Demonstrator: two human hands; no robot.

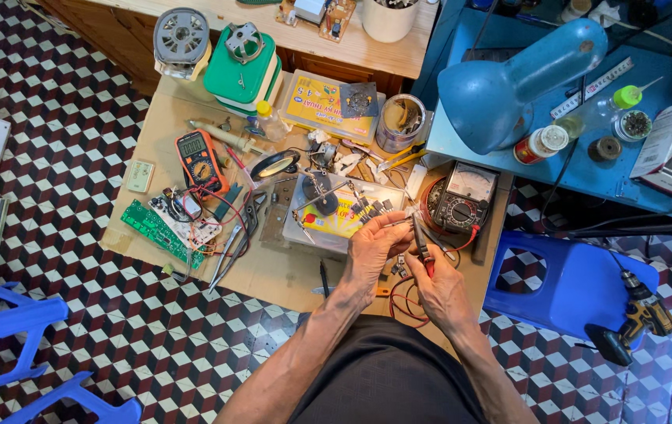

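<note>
My left hand (373,253) pinches a small metal part with thin leads (396,223) between thumb and fingers, just above the low wooden board (273,271). My right hand (440,289) grips red-handled pliers (421,243), whose dark jaws point up toward the small part. Both hands sit close together over red wires (407,302) near the board's front edge. A clear plastic box (336,216) with a helping-hand clamp on it lies just beyond my hands.
An orange digital multimeter (199,159), a green circuit board (157,230), a magnifier (275,165), an analogue meter (463,200), a tin can (401,123) and green containers (242,67) crowd the board. A blue lamp (509,86) stands on a blue table; a blue stool (571,286) and a cordless drill (634,318) are at right.
</note>
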